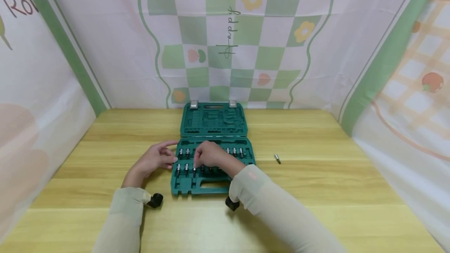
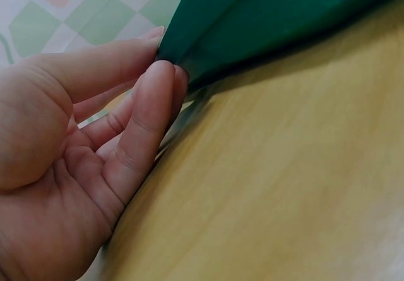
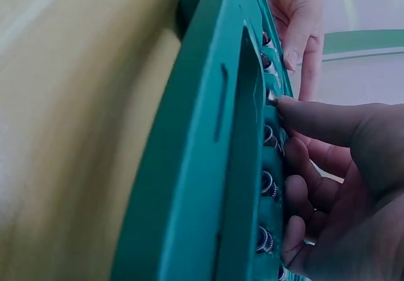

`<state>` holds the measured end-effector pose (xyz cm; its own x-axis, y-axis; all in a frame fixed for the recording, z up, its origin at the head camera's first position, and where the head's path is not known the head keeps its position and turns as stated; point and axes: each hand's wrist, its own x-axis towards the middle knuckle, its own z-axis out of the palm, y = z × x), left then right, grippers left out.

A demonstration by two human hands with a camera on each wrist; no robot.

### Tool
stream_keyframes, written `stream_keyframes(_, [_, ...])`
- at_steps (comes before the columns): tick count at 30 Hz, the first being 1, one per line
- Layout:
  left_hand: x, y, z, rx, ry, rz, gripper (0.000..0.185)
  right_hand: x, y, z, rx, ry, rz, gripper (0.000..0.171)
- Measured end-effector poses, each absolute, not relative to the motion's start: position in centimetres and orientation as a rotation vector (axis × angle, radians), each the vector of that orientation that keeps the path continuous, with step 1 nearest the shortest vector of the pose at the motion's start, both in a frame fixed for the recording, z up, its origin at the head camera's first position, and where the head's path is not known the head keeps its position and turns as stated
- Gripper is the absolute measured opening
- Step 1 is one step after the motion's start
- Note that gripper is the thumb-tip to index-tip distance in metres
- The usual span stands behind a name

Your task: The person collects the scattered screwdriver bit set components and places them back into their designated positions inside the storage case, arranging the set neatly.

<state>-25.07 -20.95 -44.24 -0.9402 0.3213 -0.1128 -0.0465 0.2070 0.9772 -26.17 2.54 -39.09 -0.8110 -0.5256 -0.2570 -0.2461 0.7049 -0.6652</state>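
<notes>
A green tool case [image 1: 183, 186] lies opened flat on the table, its lid [image 1: 213, 119] folded back away from me. Two rows of small silver socket bits [image 1: 178, 168] fill its lower half. My left hand [image 1: 152, 161] holds the case's left edge, thumb and fingertips together at its corner in the left wrist view. My right hand [image 1: 210, 154] reaches over the case and pinches a socket bit [image 1: 194, 171] in the front row. In the right wrist view the thumb presses on that bit [image 3: 271, 97], while the other fingers curl above the neighbouring bits. The hand hides part of the back row.
A loose socket bit [image 1: 277, 159] lies on the wooden table [image 1: 309, 190] to the right of the case. Behind the table hangs a checked cloth [image 1: 242, 30], with cloth walls on both sides. The case's handle opening [image 1: 212, 184] faces me.
</notes>
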Motion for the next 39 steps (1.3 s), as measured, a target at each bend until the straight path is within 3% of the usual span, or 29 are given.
stream_keyframes(15, [-25.2,-21.2,-44.5,0.281,2.184,1.791,0.062,-26.4,3.2,-39.1,-0.663,2.558,-0.887,0.010])
stream_keyframes(39, [-25.3,-21.2,-44.6,0.315,2.201,1.781,0.062,-27.4,9.4,-39.0,-0.756,2.609,-1.130,0.008])
